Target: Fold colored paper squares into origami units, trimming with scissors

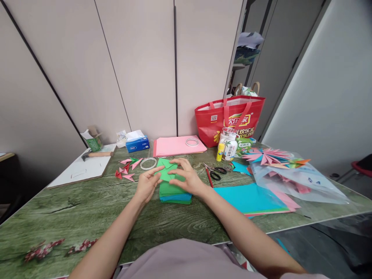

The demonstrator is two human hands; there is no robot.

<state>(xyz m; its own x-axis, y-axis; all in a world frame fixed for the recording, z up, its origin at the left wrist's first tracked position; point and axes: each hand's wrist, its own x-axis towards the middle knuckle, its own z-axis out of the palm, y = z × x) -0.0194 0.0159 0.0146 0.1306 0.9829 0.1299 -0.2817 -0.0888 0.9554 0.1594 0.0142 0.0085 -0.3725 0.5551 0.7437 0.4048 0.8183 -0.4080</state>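
A green paper sheet [166, 175] with folded flaps is held between both hands over a stack of green and blue paper [174, 192]. My left hand [147, 184] pinches its left edge between thumb and fingers. On the right side, my right hand [186, 176] grips the same sheet, its fingers bent over the upper edge and flap. Just behind the left hand lies a roll of tape [148, 163]. Small folded pink, red and green paper pieces [127, 168] are scattered to the left of it.
Scissors [216, 170] and a red pen [209, 177] lie right of the hands, near blue sheets [250, 197]. Behind stand a glue stick [220, 152], a white bottle [229, 147] and a red bag [209, 124]. A hammer [97, 154] rests on a white board [87, 170] at left.
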